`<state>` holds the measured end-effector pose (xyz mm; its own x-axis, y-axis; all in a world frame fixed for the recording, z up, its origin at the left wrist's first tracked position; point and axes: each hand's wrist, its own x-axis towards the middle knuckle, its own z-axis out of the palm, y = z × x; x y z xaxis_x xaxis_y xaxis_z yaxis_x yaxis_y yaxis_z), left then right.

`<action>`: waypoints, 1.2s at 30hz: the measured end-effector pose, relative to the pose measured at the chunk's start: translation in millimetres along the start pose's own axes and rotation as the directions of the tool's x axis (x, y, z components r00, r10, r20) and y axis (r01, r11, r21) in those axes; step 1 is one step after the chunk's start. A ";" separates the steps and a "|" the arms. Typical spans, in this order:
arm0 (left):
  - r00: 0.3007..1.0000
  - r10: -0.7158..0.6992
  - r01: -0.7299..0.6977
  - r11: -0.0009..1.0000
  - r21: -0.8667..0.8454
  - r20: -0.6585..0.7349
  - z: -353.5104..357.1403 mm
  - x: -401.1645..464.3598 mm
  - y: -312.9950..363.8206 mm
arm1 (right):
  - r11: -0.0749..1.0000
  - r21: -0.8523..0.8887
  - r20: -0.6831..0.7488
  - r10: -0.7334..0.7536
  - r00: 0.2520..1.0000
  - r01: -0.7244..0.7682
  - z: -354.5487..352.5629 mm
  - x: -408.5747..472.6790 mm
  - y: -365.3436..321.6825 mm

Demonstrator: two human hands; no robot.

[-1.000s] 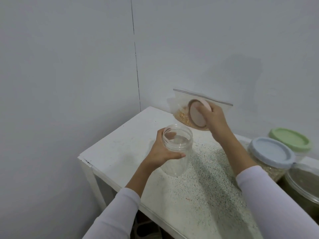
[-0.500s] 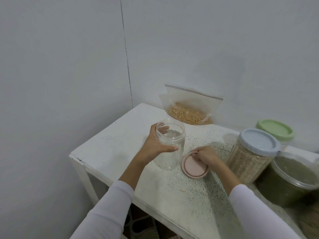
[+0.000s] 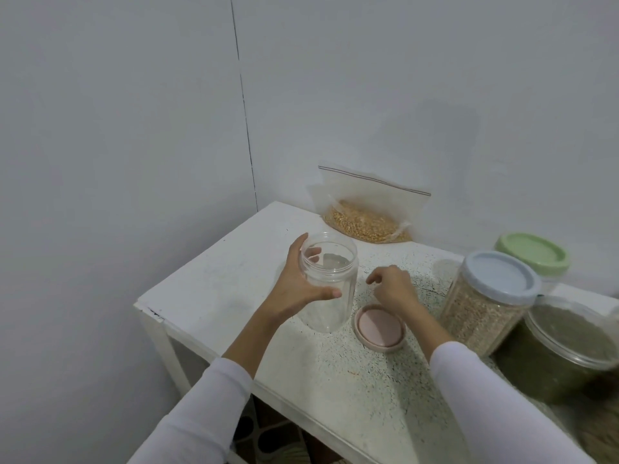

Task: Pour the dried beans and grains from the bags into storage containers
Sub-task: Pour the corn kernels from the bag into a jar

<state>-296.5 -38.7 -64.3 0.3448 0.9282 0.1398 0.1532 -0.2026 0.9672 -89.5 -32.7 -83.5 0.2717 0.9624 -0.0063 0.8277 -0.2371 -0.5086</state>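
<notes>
Head view: only cam, looks down on white table (image 3: 214, 289) w/ speckled top.
L hand (image 3: 294, 283): I grip the empty clear jar (image 3: 330, 283) round its upper wall; jar upright, mouth open.
R hand (image 3: 392, 288): holds nothing, fingers loosely curled, hovering just above and behind the pink lid (image 3: 380, 326), which lies flat beside the jar.
Zip bag (image 3: 365, 209): task item, leans on back wall behind the jar; yellow grain pooled at the bottom, seal looks closed.
Other jars: blue-lid jar (image 3: 492, 296), grain-filled; green lid (image 3: 532, 252) behind it; open jar (image 3: 566, 349) w/ dark green fill.
Step, my call: fetch bag w/ R hand, keep L steadying the jar, open one corner only, pour slow; jar mouth is narrow, bag film floppy.
Textures: jar rigid, smooth, ribbed neck; grain small, prob. rolls.
</notes>
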 end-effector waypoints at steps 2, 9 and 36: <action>1.000 -0.008 0.008 1.000 -0.009 0.003 -1.4 -1.5 1.3 | 1.000 0.002 -0.093 -0.006 0.996 0.006 -14.0 8.7 -13.2; 0.987 -0.144 0.156 0.958 -0.242 0.068 -40.4 0.0 7.0 | 0.997 0.073 -0.426 0.009 0.905 0.025 -74.4 55.4 -52.8; 0.976 -0.172 0.164 0.984 -0.069 -0.137 -73.1 143.5 41.7 | 0.972 -0.153 -0.120 -0.198 0.973 0.179 -102.6 203.6 -142.8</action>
<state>-308.3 108.9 11.6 0.1833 0.9830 -0.0013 0.1434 -0.0254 0.9893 -101.9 183.4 76.2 0.1594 0.9671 0.1982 0.9284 -0.0785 -0.3633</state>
